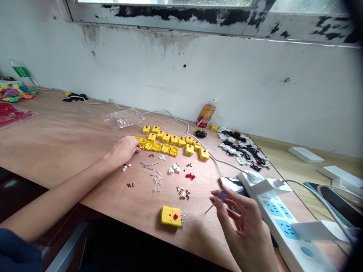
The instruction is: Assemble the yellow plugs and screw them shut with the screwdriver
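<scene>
My left hand rests at the left end of a row of open yellow plastic shells. Its fingers are curled down against the endmost shell; what they hold, if anything, is hidden. In my right hand a small screwdriver with a purple handle is pinched between thumb and fingers, its thin shaft pointing down and left. Left of that tip lies an assembled yellow plug-like block with a red button and metal pins. Brass clips, red buttons and white plastic pieces lie in small groups between the hands.
Closed yellow blocks with red buttons stand behind the shells. A white power strip with plugs and a phone lie at the right. Farther back are a drink bottle, black-and-white parts and a clear bag.
</scene>
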Motion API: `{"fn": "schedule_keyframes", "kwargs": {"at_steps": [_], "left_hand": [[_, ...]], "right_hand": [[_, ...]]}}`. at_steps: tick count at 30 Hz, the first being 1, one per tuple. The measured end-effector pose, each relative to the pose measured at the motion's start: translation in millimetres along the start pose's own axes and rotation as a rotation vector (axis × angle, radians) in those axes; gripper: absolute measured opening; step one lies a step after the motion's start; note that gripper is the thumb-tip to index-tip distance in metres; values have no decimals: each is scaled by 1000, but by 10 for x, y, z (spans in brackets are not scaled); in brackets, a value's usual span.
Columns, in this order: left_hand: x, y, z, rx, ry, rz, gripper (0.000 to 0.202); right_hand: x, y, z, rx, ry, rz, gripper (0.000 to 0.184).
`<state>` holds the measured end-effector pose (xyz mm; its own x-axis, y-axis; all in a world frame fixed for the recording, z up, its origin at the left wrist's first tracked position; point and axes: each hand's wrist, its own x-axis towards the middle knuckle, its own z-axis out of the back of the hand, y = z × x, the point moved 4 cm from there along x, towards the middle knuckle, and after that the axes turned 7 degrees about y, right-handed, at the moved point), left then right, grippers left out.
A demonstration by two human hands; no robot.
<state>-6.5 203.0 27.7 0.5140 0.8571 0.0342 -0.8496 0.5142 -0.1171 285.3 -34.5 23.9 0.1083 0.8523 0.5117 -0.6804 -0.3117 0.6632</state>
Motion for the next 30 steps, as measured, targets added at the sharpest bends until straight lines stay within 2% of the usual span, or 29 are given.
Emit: {"fn": "schedule_keyframes", "kwargs": {"at_steps": [9,14,16,19,22,25,27,30], "left_hand": [[25,-55,-38,0,40,21,17],[-4,-85,38,-56,46,20,17],[-78,-132,111,-104,26,5,18],[-292,-267,198,-209,6,-16,21],[-597,-520,157,-393,56,-58,22],[-892,-841,-7,-826,151,-112,17],[-1035,-1017,-132,-990,200,-113,14],[-1150,-1152,-260,-1153,199,-78,14]], "right_hand": [[-11,6,1,23,-7,0,28],[-9,-12,0,43,-12,-31,30],[-4,27,13,114,-55,-24,29],[-1,145,27,353,-175,-24,32],[-6,277,-28,613,-282,-81,33],[-12,385,-148,781,-327,-108,33],[-21,433,-224,820,-330,-93,32],[-45,469,-286,771,-323,-78,32]]}}
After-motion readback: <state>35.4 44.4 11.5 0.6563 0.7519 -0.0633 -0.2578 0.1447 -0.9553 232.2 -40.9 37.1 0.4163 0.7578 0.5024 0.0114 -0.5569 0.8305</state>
